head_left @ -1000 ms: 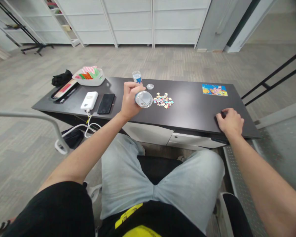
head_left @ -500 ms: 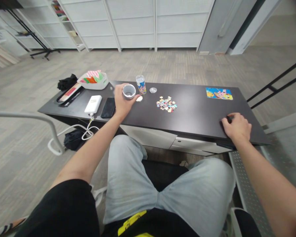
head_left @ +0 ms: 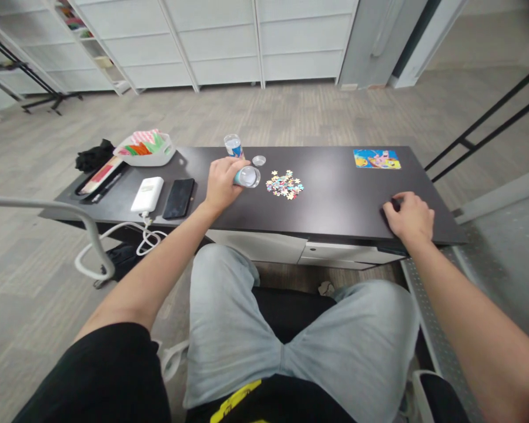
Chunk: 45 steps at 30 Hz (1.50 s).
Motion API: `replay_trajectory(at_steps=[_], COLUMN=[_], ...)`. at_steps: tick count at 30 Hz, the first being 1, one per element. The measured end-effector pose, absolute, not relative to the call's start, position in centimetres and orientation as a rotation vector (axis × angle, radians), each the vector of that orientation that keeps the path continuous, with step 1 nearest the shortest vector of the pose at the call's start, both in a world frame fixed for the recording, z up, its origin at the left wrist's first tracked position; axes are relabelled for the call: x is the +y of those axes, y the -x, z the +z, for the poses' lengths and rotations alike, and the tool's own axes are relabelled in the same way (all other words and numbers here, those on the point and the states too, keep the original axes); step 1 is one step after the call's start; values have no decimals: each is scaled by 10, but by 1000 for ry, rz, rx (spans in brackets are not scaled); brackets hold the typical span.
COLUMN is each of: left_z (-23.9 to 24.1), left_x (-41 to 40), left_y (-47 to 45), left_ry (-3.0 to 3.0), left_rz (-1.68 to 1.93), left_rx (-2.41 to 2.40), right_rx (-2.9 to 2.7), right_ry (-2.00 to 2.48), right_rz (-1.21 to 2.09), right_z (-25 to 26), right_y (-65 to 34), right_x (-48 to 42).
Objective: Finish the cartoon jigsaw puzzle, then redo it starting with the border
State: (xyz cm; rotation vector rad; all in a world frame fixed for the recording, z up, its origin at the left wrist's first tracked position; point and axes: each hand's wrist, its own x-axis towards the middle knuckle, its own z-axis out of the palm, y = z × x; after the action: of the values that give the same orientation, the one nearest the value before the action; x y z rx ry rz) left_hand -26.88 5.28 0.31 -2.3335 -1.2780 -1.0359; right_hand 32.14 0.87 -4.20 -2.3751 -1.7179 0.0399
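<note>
I am watching the left hand (head_left: 220, 182) closing its fingers around a small clear container (head_left: 245, 175), holding it tipped on its side just above the dark table (head_left: 335, 205), with the open mouth turned toward the heap of jigsaw pieces (head_left: 284, 184) just beside it. Tilted that way, the mouth is pointing straight at the pieces (I am judging this as the reason for the grip, low and sideways, not upright). A second small container (head_left: 233, 144) is standing upright behind the hand, and a little round lid (head_left: 258, 160) is lying between it and the pieces.

The right hand (head_left: 409, 218) is resting near the right front edge of the table with its fingers curled down onto the surface; I cannot tell whether anything is under them, and it looks as if it is bracing. The colourful puzzle picture (head_left: 377, 158) is lying flat farther back, well apart from both hands. To the left a phone (head_left: 178, 198), a white power bank (head_left: 147, 194) and a tray of coloured items (head_left: 146, 147) are sitting out of the way.

Compared with half a second ago, the container is now tipped over toward the pieces, whereas then it was held upright with its mouth facing up; the right hand is staying where it was.
</note>
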Motion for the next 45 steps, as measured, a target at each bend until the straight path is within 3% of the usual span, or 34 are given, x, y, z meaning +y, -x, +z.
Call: replay_trajectory(at_steps=[2, 4, 8, 18, 30, 45], left_z=[14, 26, 42, 43, 51, 64], left_x=[72, 97, 145, 151, 178, 163], left_y=[264, 253, 219, 162, 194, 213], left_ry=[2415, 2482, 2499, 2688, 2573, 2574], left_rz=[-838, -423, -189, -222, -88, -187], left_rx=[-1322, -1348, -1199, -1193, -1092, -1136], right_rx=[-1722, -1727, -1724, -1730, -1731, -1725], right_ry=[2368, 2361, 2349, 2327, 2323, 2325], right_rz=[38, 40, 53, 81, 90, 97], right_z=[-41, -40, -37, -36, -40, -39], right_y=[-321, -321, -320, -318, -322, -322], right_x=[8, 7, 6, 5, 8, 9])
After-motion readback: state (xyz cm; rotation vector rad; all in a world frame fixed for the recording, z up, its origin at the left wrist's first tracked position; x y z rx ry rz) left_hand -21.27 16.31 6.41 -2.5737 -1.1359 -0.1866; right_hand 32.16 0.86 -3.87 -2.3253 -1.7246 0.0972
